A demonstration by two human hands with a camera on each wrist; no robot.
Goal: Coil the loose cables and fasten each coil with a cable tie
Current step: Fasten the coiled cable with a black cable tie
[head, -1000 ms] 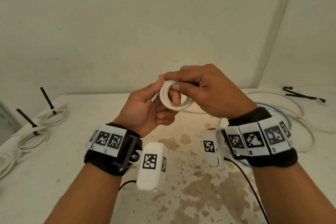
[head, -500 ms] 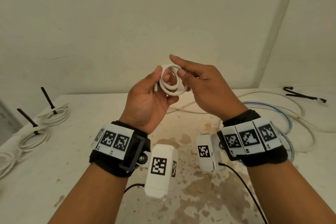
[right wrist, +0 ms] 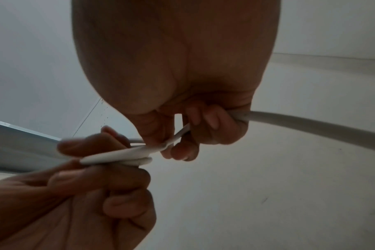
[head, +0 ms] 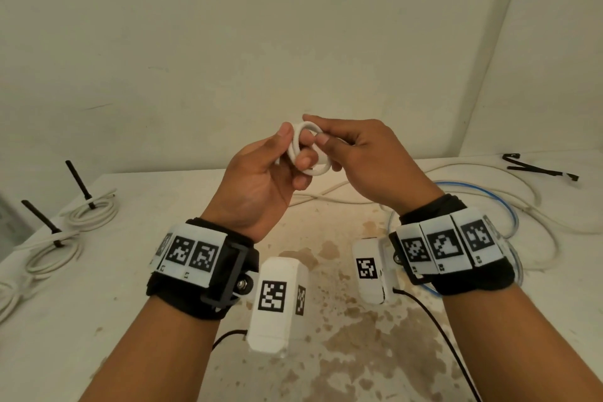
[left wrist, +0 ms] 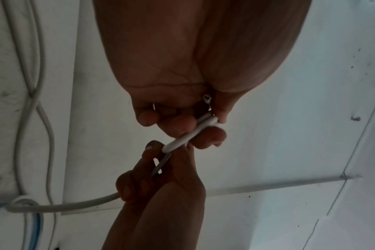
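Observation:
A small coil of white cable [head: 310, 170] is held up above the table between both hands. My left hand [head: 295, 148] pinches the coil's left side between thumb and curled fingers; the left wrist view shows the loops [left wrist: 190, 133] pressed at its fingertips. My right hand [head: 318, 130] grips the coil's right side. In the right wrist view its fingers curl round the cable [right wrist: 310, 121], which runs out past the palm, and the coil [right wrist: 122, 155] sits between both hands. The loose tail [head: 326, 196] drops to the table.
Two tied white coils [head: 91, 212] [head: 49, 251] with upright black ties lie at the table's left. Loose white and blue cables [head: 483, 192] sprawl at the right. Black cable ties [head: 538, 168] lie at the back right corner. The stained tabletop [head: 326, 336] lies below my wrists.
Both hands rose with the coil. The right hand's fingers, stretched out half a second ago, have curled back onto the coil and the cable.

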